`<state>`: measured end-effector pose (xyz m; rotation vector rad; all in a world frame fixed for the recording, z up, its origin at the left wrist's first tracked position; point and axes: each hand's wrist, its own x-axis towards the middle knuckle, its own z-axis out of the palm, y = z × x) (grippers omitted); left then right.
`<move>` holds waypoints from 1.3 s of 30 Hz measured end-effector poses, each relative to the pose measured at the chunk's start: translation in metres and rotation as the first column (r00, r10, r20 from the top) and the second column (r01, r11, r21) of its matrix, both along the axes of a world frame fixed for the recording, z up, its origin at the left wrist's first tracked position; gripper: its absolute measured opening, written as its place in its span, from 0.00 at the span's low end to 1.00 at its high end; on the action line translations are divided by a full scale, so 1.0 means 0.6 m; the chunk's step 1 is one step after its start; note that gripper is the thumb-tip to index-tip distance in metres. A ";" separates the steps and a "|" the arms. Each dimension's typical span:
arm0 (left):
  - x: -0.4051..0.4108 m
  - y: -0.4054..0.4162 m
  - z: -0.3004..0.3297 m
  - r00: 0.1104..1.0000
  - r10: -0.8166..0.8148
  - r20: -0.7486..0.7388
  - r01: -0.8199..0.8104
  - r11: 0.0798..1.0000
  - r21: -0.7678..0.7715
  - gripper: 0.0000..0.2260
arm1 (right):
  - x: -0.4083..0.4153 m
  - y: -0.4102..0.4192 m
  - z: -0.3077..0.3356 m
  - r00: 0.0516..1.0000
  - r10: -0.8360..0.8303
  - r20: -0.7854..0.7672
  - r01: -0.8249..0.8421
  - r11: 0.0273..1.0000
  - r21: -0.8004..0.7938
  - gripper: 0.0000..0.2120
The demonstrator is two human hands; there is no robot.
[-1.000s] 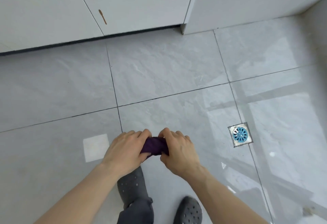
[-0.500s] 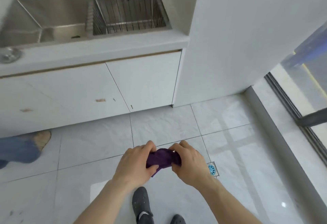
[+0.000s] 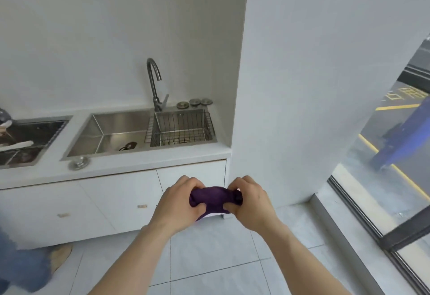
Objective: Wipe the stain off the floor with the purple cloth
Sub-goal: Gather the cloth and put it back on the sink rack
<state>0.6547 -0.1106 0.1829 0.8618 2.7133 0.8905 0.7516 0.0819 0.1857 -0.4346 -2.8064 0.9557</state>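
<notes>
The purple cloth [image 3: 213,198] is bunched into a small wad, held up in the air in front of the white cabinet doors. My left hand [image 3: 178,204] grips its left end and my right hand [image 3: 250,201] grips its right end, both with fingers curled into the fabric. Grey floor tiles [image 3: 209,255] lie below my forearms. No stain shows on the visible part of the floor.
A steel sink [image 3: 121,131] with a tall tap [image 3: 154,83] and a wire basket [image 3: 181,128] sits in the white counter [image 3: 149,157]. Another person's leg and shoe [image 3: 35,264] stand at the lower left. A white pillar [image 3: 302,85] and a glass door [image 3: 395,166] are on the right.
The view has tilted up from the floor to the sink and wall. Both hands stay clenched on the cloth and now sit higher, in front of the cabinet; the floor drain has left view.
</notes>
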 end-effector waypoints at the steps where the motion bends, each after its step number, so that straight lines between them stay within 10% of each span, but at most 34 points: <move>1: -0.006 0.002 0.016 1.000 0.007 -0.018 -0.007 1.000 0.013 0.14 | -0.007 0.004 0.016 1.000 0.001 -0.019 -0.001 1.000 0.002 0.14; 21: -0.328 -0.032 0.193 0.982 0.172 -0.080 -0.141 0.944 0.299 0.13 | -0.356 -0.036 0.213 0.980 0.043 -0.195 -0.037 0.999 0.037 0.14; 39: -0.704 -0.049 0.059 0.990 0.144 -0.003 -0.139 0.963 0.230 0.16 | -0.735 -0.043 0.076 0.999 0.025 -0.023 -0.021 0.990 0.138 0.09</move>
